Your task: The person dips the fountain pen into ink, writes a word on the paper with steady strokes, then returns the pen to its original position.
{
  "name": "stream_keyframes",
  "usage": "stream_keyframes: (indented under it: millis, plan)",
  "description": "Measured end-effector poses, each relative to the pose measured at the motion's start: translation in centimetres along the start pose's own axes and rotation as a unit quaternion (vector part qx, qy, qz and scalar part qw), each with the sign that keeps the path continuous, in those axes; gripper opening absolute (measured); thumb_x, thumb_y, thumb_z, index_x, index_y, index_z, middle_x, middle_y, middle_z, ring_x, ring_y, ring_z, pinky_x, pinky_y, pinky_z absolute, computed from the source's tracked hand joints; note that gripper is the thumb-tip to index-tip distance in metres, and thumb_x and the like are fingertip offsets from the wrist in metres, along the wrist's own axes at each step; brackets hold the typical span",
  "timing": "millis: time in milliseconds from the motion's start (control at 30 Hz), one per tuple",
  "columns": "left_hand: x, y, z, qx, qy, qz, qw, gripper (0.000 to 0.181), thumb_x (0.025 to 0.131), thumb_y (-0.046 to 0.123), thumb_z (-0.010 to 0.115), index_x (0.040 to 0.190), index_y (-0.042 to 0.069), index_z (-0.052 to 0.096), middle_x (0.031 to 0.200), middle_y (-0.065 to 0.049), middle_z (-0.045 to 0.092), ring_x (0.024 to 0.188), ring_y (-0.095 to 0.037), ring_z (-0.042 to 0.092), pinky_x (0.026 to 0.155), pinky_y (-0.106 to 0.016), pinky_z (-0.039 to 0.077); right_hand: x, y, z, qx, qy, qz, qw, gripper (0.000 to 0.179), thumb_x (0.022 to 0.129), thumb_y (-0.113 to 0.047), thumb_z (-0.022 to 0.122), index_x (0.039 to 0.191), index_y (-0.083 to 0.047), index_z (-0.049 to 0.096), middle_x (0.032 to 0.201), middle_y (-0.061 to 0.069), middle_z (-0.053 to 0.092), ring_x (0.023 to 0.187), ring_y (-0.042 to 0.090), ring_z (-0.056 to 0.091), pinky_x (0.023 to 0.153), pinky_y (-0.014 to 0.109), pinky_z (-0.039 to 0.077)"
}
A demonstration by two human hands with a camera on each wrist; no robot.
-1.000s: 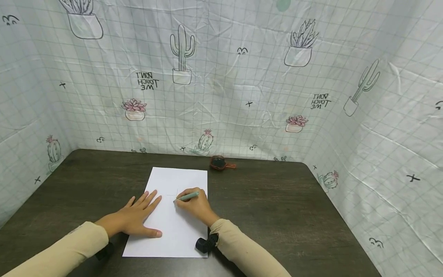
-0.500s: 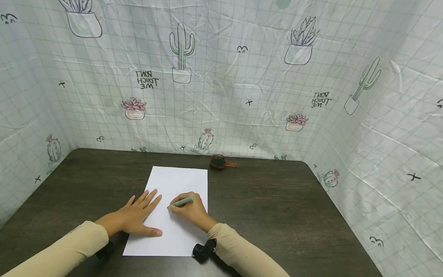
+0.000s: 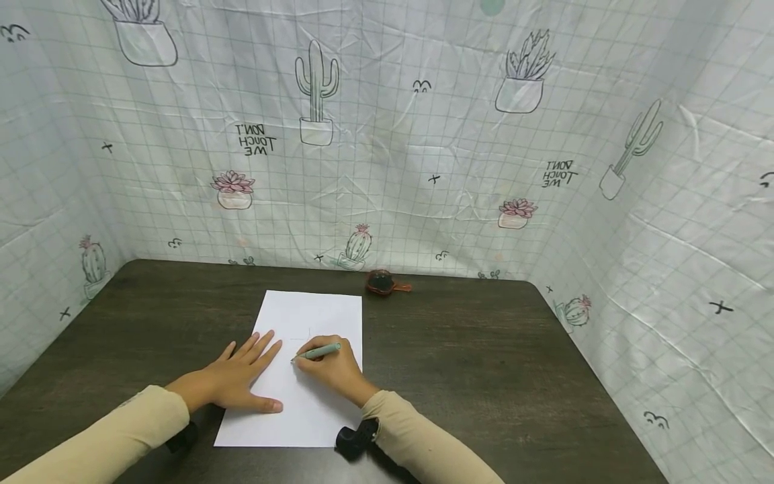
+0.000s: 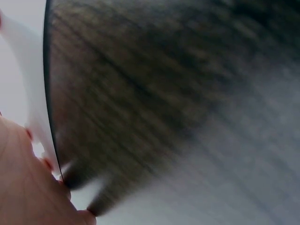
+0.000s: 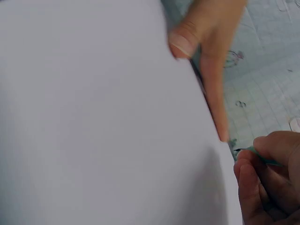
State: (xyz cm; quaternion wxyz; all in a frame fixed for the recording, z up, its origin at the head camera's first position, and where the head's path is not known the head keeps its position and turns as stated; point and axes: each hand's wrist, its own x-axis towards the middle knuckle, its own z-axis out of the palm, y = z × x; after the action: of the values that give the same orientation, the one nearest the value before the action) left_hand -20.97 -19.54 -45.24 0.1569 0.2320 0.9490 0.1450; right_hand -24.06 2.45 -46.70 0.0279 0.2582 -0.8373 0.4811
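A white sheet of paper [image 3: 314,310] lies on the dark table, with a few faint thin lines [image 3: 309,335] in its upper half. My left hand [image 3: 232,383] rests with fingers spread across the paper's left edge, thumb on the sheet. Between thumb and fingers of my right hand [image 3: 338,370] is a light green pen [image 3: 322,351], slanted, its tip at the paper below those lines. In the right wrist view the right hand [image 5: 274,178] hides most of the pen, and the paper [image 5: 103,103] fills the left side. The left wrist view catches part of the left hand [image 4: 33,183].
Beyond the paper's upper right corner lies a small orange-brown thing [image 3: 381,283] with a dark centre and short handle. The dark wooden table [image 3: 471,363] runs back to a white grid-patterned cloth [image 3: 387,148] printed with cacti, which also hangs at both sides.
My right hand has moved the pen down and left from beside the faint lines, then barely moved in the last half second. The left hand has stayed in place.
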Motion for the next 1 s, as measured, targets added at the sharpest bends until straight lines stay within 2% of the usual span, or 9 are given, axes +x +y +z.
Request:
stream_keyframes:
  millis: [167, 400, 700, 867, 1000]
  plan:
    - [0.1, -0.2, 0.1, -0.004, 0.002, 0.002, 1.0000, 0.114, 0.074, 0.077, 0.057, 0.154, 0.007, 0.017, 0.160, -0.017, 0.004, 0.145, -0.044, 0.003, 0.106, -0.072, 0.001, 0.6, 0.3, -1.3, 0.024, 0.029, 0.022, 0.9991, 0.004, 0.082, -0.008, 0.075, 0.086, -0.007, 0.075, 0.070, 0.001, 0.067, 0.056, 0.001, 0.049, 0.052, 0.016, 0.043]
    - [0.0, -0.1, -0.1, -0.004, 0.004, 0.004, 1.0000, 0.114, 0.074, 0.077, 0.058, 0.153, 0.006, 0.017, 0.160, -0.017, 0.004, 0.145, -0.044, 0.003, 0.106, -0.072, 0.001, 1.1, 1.1, -1.7, -0.001, 0.036, 0.051, 0.9981, 0.003, 0.082, -0.009, 0.072, 0.084, -0.008, 0.075, 0.062, -0.004, 0.062, 0.053, 0.001, 0.049, 0.051, 0.017, 0.042]
    - [0.1, 0.0, 0.0, -0.001, -0.001, -0.002, 1.0000, 0.114, 0.073, 0.078, 0.057, 0.154, 0.008, 0.017, 0.161, -0.016, 0.004, 0.145, -0.043, 0.002, 0.107, -0.071, 0.001, 1.2, 1.4, -1.2, -0.014, 0.047, 0.044, 0.9978, 0.006, 0.080, -0.005, 0.069, 0.080, -0.008, 0.075, 0.061, -0.005, 0.062, 0.053, 0.000, 0.047, 0.050, 0.016, 0.040]
    - [0.3, -0.4, 0.3, -0.010, 0.002, 0.005, 0.9999, 0.115, 0.073, 0.077, 0.059, 0.153, 0.006, 0.017, 0.160, -0.018, 0.004, 0.145, -0.044, 0.002, 0.106, -0.072, 0.000, 1.3, 1.3, -1.0, -0.025, 0.052, 0.040, 0.9975, 0.007, 0.080, -0.004, 0.069, 0.078, -0.008, 0.075, 0.061, -0.004, 0.063, 0.052, 0.000, 0.047, 0.050, 0.016, 0.040]
    - [0.5, -0.8, 0.5, 0.000, -0.002, -0.002, 1.0000, 0.116, 0.072, 0.080, 0.056, 0.154, 0.009, 0.015, 0.161, -0.015, 0.002, 0.146, -0.042, 0.000, 0.107, -0.070, -0.001, 1.4, 1.3, -0.9, -0.045, 0.056, 0.032, 0.9970, 0.007, 0.080, -0.006, 0.070, 0.077, -0.010, 0.075, 0.062, -0.005, 0.065, 0.054, -0.001, 0.048, 0.051, 0.017, 0.041]
